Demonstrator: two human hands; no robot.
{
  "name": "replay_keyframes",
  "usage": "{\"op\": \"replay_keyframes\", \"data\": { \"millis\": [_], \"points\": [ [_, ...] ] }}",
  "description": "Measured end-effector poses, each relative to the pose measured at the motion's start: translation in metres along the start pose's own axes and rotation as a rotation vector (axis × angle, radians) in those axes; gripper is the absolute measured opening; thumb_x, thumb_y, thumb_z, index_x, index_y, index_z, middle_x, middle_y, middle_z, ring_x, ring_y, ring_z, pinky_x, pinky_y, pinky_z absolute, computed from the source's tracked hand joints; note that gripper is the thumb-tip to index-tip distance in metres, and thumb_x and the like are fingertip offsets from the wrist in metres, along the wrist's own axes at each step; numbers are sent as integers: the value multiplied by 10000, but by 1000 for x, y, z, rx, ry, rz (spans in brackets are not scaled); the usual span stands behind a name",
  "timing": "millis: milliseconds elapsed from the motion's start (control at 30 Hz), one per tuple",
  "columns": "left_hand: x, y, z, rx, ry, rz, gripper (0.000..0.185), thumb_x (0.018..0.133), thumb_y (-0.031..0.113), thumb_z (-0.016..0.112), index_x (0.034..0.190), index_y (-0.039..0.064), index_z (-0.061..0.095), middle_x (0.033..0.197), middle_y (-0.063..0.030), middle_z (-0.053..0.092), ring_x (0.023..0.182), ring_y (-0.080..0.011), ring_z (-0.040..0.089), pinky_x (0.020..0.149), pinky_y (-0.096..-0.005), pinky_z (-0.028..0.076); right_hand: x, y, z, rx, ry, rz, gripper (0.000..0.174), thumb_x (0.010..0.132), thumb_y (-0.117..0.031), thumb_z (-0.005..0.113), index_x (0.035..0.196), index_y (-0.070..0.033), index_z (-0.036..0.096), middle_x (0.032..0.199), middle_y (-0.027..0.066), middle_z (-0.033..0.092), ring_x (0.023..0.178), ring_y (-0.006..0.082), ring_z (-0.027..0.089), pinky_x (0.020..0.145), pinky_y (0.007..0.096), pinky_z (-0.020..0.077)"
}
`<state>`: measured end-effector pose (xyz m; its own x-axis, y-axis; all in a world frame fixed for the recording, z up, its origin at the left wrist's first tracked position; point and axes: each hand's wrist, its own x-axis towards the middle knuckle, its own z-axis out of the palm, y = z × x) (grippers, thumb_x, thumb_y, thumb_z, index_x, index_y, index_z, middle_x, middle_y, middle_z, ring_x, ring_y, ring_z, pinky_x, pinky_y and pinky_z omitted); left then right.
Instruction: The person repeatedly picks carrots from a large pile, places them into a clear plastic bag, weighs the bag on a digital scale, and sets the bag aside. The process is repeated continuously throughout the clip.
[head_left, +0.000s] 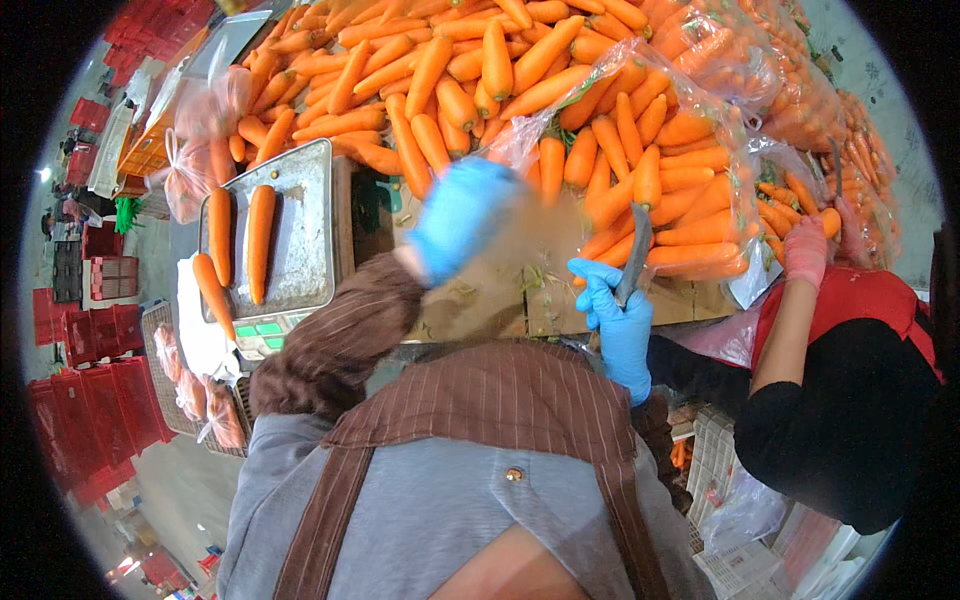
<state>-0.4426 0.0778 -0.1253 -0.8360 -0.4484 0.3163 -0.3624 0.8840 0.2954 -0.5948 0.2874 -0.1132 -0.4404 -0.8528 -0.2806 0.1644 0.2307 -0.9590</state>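
Note:
My right hand (619, 322), in a blue glove, grips a knife (637, 251) with a curved dark blade pointing up, near an open clear plastic bag (731, 150) full of carrots (694, 255). My left hand (465, 214), also gloved in blue, is blurred by motion over the cardboard-covered table (480, 307), close to the heap of loose carrots (427, 75); whether it holds anything cannot be made out. To its left stands a weighing scale (304, 217) with a metal pan. Two carrots (261, 244) lie on the pan, and a third (213, 296) hangs over its lower left edge.
A co-worker (825, 397) at the right reaches gloved hands to carrots and holds a knife. Bagged carrots (787, 90) are piled at the upper right. A tied bag (187, 176) sits beyond the scale. Red crates (97, 427) and a crate with small bags (161, 367) stand at left.

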Motion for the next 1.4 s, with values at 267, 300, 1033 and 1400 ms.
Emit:
{"op": "replay_keyframes", "data": {
  "millis": [267,300,1033,1400],
  "points": [
    [50,17,68,49,-184,19,382,729,67,640,1109,88,665,1222,-179,579,1143,-350,549,965,-438,463,-7,-1,3,30,-25,-5,281,984,-225,595,1159,-22,680,848,19,649,673,45,516,554,203,411],
    [48,12,65,90,-178,7,400,734,43,630,1130,84,665,1258,-188,572,1169,-347,547,988,-424,454,-7,0,4,29,-28,2,278,985,-222,592,1160,-26,683,813,16,631,668,47,508,550,207,409],
    [-57,18,-46,-764,-6,-212,982,737,294,815,1538,119,275,1565,-61,332,1448,-248,275,1186,-417,215,65,-43,32,-50,-129,-237,539,834,-121,770,1332,-41,580,1034,-22,637,779,46,535,697,216,480],
    [-63,47,-17,-1388,129,-580,704,718,121,868,1321,82,506,1098,-2,591,965,-115,568,863,-285,487,52,-65,40,-748,-138,-750,380,828,-35,686,1199,-119,680,919,52,715,634,153,608,612,308,503]
  ]
}}
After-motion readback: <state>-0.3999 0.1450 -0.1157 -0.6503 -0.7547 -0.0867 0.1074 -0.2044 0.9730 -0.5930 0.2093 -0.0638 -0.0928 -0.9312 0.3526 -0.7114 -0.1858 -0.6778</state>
